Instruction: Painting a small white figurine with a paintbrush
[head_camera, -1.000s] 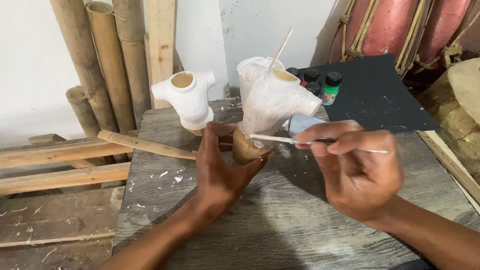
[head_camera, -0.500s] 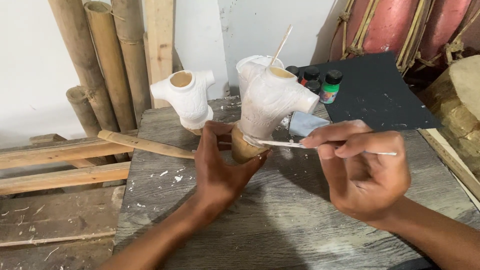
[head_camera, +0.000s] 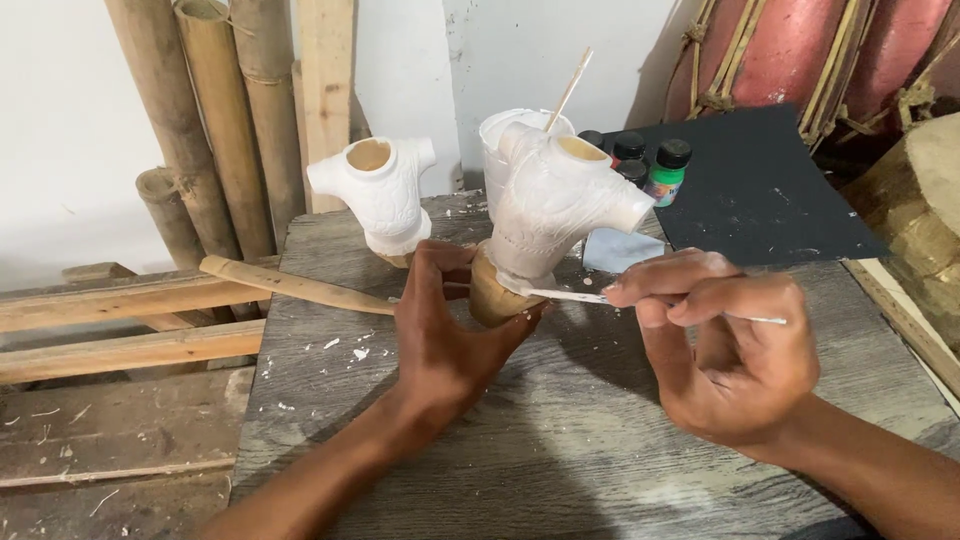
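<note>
My left hand (head_camera: 447, 335) grips the bare wooden base of a torso-shaped carving (head_camera: 552, 210) coated white, held upright on the grey wooden table (head_camera: 560, 450). My right hand (head_camera: 722, 352) pinches a thin white-smeared brush (head_camera: 640, 302) whose tip touches the lower edge of the white coat. A second white torso carving (head_camera: 378, 192) stands behind my left hand, apart from it.
A white cup (head_camera: 500, 140) with a stick in it and small paint bottles (head_camera: 660, 165) stand behind the held carving. A black sheet (head_camera: 760, 195) lies at the back right. Bamboo poles (head_camera: 215, 110) lean on the wall; a wooden stick (head_camera: 290, 285) and planks (head_camera: 120, 330) lie left.
The brush tip has slid along the lower edge of the white coat, and my right hand has shifted slightly right. My left hand keeps its grip on the base.
</note>
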